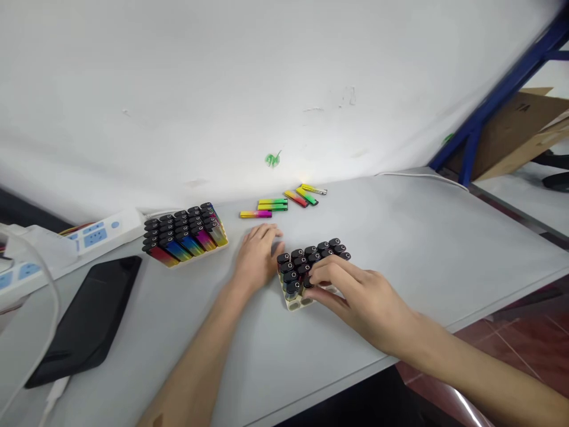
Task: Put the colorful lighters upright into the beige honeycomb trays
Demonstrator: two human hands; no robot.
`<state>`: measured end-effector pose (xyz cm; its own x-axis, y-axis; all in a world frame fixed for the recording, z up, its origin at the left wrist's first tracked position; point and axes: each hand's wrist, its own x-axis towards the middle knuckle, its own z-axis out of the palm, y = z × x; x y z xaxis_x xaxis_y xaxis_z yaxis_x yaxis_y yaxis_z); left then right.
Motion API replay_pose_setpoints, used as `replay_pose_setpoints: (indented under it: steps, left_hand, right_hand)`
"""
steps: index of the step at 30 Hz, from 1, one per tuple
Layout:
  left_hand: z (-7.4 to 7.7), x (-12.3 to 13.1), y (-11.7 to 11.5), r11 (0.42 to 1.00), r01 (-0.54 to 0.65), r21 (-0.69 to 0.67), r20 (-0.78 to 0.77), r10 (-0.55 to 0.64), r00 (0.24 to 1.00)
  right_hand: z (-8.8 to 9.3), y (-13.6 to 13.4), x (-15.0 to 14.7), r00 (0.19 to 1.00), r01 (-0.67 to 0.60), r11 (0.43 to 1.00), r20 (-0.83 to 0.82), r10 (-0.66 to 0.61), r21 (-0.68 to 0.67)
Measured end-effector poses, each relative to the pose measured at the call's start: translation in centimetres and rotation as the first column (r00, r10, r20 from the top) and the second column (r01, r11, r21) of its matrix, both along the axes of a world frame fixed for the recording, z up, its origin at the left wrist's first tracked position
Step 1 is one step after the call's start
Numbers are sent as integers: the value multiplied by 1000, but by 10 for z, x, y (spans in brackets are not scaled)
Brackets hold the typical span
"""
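A cream tray (294, 306) holds rows of upright devices with black oval tops (311, 250); a few slots at its near edge are bare. My right hand (351, 287) reaches over the tray, thumb and fingers pinched on a black-topped device (307, 282) in the front row. Beside the tray's left side, my left hand (258, 255) rests on the table with its fingers apart, holding nothing. Further left stands a second cream tray (200, 256), filled with similar devices in red, blue and purple-yellow bodies.
Several loose colourful devices (272, 204) lie near the wall. A black phone (86, 320) with a white cable and a white power strip (104, 234) are at the left. Cardboard boxes (507, 130) stand behind a blue frame (471, 142) at the right.
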<state>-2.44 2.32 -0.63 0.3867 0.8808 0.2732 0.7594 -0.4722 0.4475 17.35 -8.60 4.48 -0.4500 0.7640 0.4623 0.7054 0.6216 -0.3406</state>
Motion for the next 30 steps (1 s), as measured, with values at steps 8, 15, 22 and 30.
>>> replay_pose_setpoints:
  steps: [8,15,22,30]
  left_hand:
    - [-1,-1,-2,1000,-2,17,-3,2,1000]
    - [0,0,-2,1000,3,15,8,-3,1000]
    - [1,0,-2,1000,-6,9,0,6,1000]
    - [2,0,-3,1000,-3,5,0,3,1000]
  right_hand:
    - [3,2,-1,1000,-30,999,-7,31,40]
    - [10,0,2,993,-77,997,-86,77,0]
    - [11,-1,4,988,-109,994,-113,108,-3]
    - [13,3,3,992,-119,991,-37,121,52]
